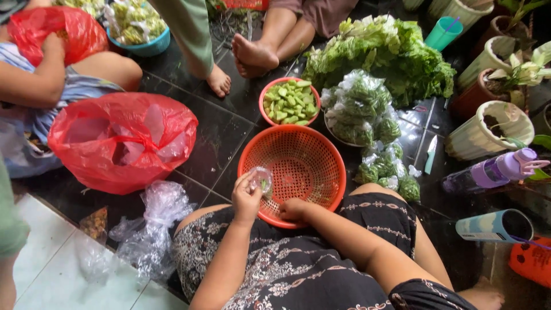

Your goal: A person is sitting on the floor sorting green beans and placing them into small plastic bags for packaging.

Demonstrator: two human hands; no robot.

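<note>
Small clear bag (261, 181) w/ some green bits is pinched in left hand (247, 201); right hand (294, 210) curled, grip can't be told. Orange basket (293, 172) emptied; many filled bags (367, 120) piled beyond; cut greens left in the red bowl (288, 101).

l hand (247, 201) holds small bag (262, 179) over orange basket (298, 163).

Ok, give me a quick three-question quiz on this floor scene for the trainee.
1. True or false: the left hand holds a small clear bag over the orange colander.
2. What fills the small red bowl? A) cut green pieces B) rice C) water
3. Where does the right hand rest?

Key: 1 true. 2 A. 3 On the near rim of the orange colander; whether it grips anything cannot be told.
</note>
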